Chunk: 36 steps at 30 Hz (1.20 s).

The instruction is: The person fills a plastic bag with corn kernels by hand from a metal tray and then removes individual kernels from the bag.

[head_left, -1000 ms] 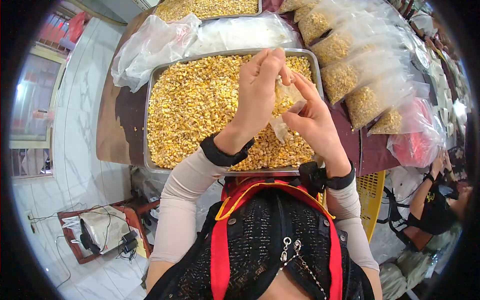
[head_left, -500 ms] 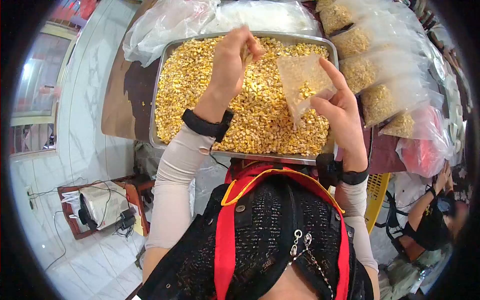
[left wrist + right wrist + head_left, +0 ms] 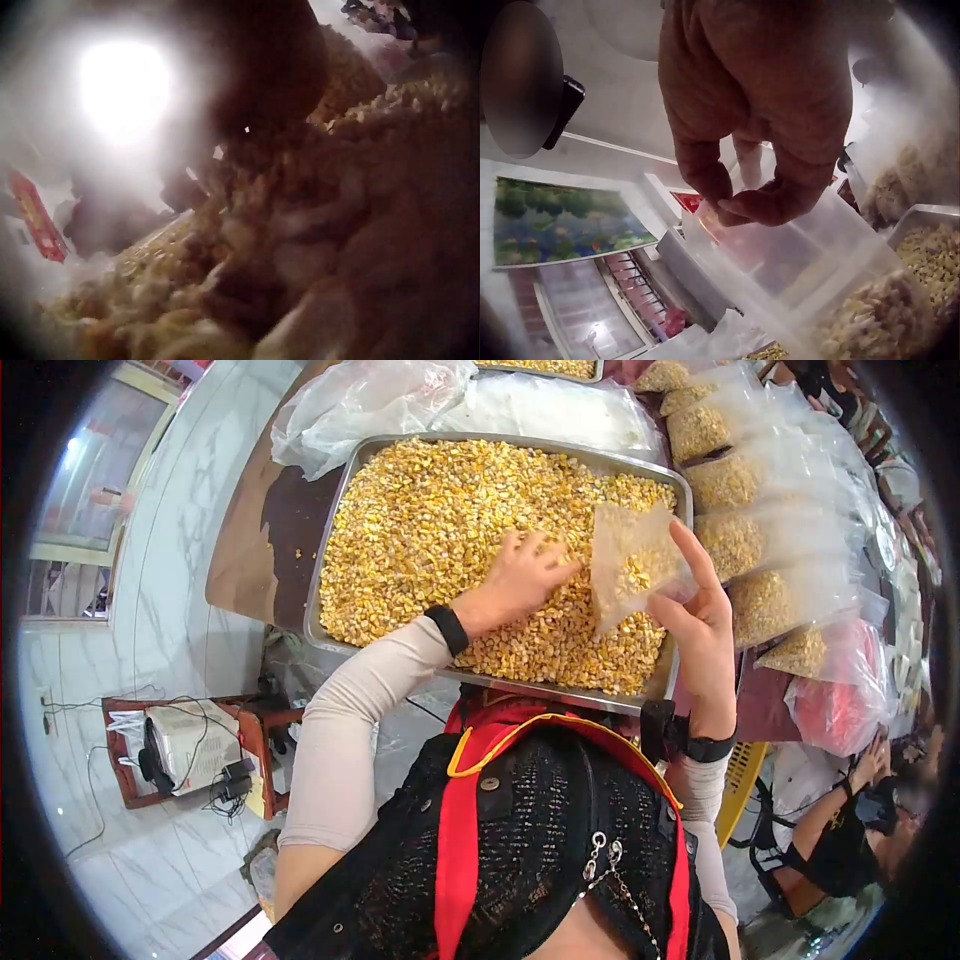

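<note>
A: What differs from half a second ago?

B: Your left hand (image 3: pixel 522 582), then raised above the corn kernels (image 3: pixel 420 530), now rests down on them, fingers loosely spread. Whether any grain lies beneath the palm cannot be told; the left wrist view is dim and blurred.

A: And the other side?

B: Your right hand (image 3: pixel 710 635) still grips the clear bag (image 3: pixel 612 535), thumb and fingers bent round its film (right wrist view). The bag hangs over the right part of the tray (image 3: pixel 650 468), a small batch of kernels (image 3: pixel 634 574) showing within it.

A: What does the change signify?

B: Presumably, your left hand now works at the grain, while your right has charge of the bag, just to the right of it.

A: What lies further out?

B: To the right of the tray, a row of filled bags (image 3: pixel 735 545); near them, a red plastic bundle (image 3: pixel 835 695). Along the far edge, pale plastic sheeting (image 3: pixel 560 410).
</note>
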Motion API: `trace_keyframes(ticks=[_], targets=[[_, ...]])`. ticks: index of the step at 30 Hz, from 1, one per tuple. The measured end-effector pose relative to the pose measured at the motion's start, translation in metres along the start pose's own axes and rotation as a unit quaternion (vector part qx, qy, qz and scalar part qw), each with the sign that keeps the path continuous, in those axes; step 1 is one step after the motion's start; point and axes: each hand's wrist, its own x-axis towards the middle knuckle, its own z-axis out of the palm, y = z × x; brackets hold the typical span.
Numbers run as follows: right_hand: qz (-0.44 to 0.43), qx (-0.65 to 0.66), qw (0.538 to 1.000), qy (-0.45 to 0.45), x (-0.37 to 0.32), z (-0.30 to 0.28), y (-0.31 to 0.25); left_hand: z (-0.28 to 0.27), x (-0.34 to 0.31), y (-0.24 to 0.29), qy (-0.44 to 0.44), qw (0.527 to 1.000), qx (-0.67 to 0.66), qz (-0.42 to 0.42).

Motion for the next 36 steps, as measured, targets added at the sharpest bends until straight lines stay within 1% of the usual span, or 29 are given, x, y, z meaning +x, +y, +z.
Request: trace_keyframes(ticks=[1, 2, 4, 6, 7, 8, 9, 10, 11, 12, 13, 14, 16, 17, 18, 20, 21, 22, 24, 25, 27, 28, 30, 31, 32, 34, 35, 36], targets=[[0.002, 0.011, 1.000, 0.011, -0.001, 0.000, 0.001, -0.007, 0.002, -0.007, -0.007, 0.997, -0.054, -0.045], [0.003, 0.022, 1.000, 0.022, -0.002, 0.000, 0.001, -0.008, 0.000, -0.014, -0.007, 0.998, -0.052, -0.046], [-0.002, 0.028, 0.999, 0.025, -0.004, 0.001, 0.004, -0.014, -0.001, -0.025, -0.122, 0.986, -0.008, -0.112], [-0.004, 0.033, 0.999, 0.031, -0.005, -0.001, 0.004, -0.017, -0.009, -0.038, -0.128, 0.985, -0.019, -0.112], [-0.011, 0.019, 0.999, 0.027, -0.005, -0.002, 0.005, -0.012, -0.013, -0.047, -0.058, 0.973, -0.147, -0.169], [-0.017, 0.006, 1.000, 0.022, -0.006, -0.003, 0.006, -0.006, -0.017, -0.057, 0.012, 0.936, -0.272, -0.224], [-0.015, 0.006, 1.000, 0.024, -0.006, -0.002, 0.007, -0.012, -0.013, -0.062, 0.081, 0.925, -0.295, -0.224], [-0.021, 0.013, 0.999, 0.022, -0.007, -0.001, 0.007, -0.018, -0.014, -0.063, 0.079, 0.925, -0.296, -0.224], [-0.028, 0.020, 0.999, 0.020, -0.006, 0.000, 0.006, -0.025, -0.014, -0.065, 0.102, 0.757, -0.525, -0.376], [-0.028, 0.019, 0.999, 0.020, -0.006, 0.001, 0.007, -0.038, -0.010, -0.062, 0.115, 0.509, -0.699, -0.490], [-0.035, 0.018, 0.999, 0.013, -0.005, 0.001, 0.007, -0.047, -0.009, -0.057, 0.135, 0.425, -0.726, -0.524], [-0.042, 0.016, 0.999, 0.006, -0.005, 0.001, 0.008, -0.049, -0.009, -0.055, 0.135, 0.425, -0.726, -0.523], [-0.043, 0.010, 0.999, 0.005, -0.004, 0.002, 0.007, -0.051, -0.007, -0.052, 0.142, 0.255, -0.795, -0.531], [-0.042, 0.005, 0.999, 0.004, -0.004, 0.003, 0.007, -0.053, -0.005, -0.050, 0.154, 0.241, -0.810, -0.512], [-0.042, 0.004, 0.999, 0.008, -0.004, 0.004, 0.006, -0.054, -0.002, -0.050, 0.151, 0.240, -0.811, -0.511], [-0.036, 0.009, 0.999, 0.013, -0.004, 0.008, 0.005, -0.055, 0.001, -0.051, 0.140, 0.146, -0.880, -0.430], [-0.037, 0.007, 0.999, 0.018, -0.003, 0.009, 0.004, -0.057, 0.006, -0.053, 0.124, 0.156, -0.902, -0.382], [-0.033, -0.003, 0.999, 0.012, -0.003, 0.009, 0.003, -0.066, 0.015, -0.050, 0.119, 0.155, -0.904, -0.380], [-0.027, -0.020, 0.999, -0.001, -0.003, 0.012, 0.002, -0.091, 0.038, -0.044, 0.125, 0.221, -0.924, -0.286], [-0.044, -0.023, 0.999, -0.006, -0.002, 0.014, 0.000, -0.105, 0.050, -0.038, 0.121, 0.221, -0.925, -0.285], [-0.044, -0.029, 0.999, -0.006, -0.003, 0.017, -0.001, -0.128, 0.075, -0.022, 0.122, 0.271, -0.936, -0.189], [-0.043, -0.034, 0.998, -0.008, -0.003, 0.019, -0.001, -0.135, 0.085, -0.009, 0.120, 0.271, -0.936, -0.188], [-0.044, -0.027, 0.999, -0.004, -0.003, 0.020, 0.000, -0.140, 0.102, 0.016, 0.199, 0.424, -0.867, -0.173], [-0.044, -0.019, 0.999, -0.001, -0.004, 0.020, 0.000, -0.135, 0.108, 0.021, 0.216, 0.498, -0.821, -0.174], [-0.044, -0.019, 0.999, 0.001, -0.004, 0.019, 0.000, -0.132, 0.111, 0.028, 0.214, 0.498, -0.822, -0.173], [-0.039, -0.033, 0.999, 0.000, -0.004, 0.018, 0.000, -0.129, 0.111, 0.041, 0.229, 0.601, -0.742, -0.190], [-0.040, -0.032, 0.999, 0.001, -0.004, 0.017, 0.000, -0.126, 0.112, 0.043, 0.236, 0.615, -0.731, -0.178], [-0.039, -0.028, 0.999, -0.001, -0.003, 0.017, 0.000, -0.125, 0.113, 0.044, 0.235, 0.616, -0.731, -0.177]])
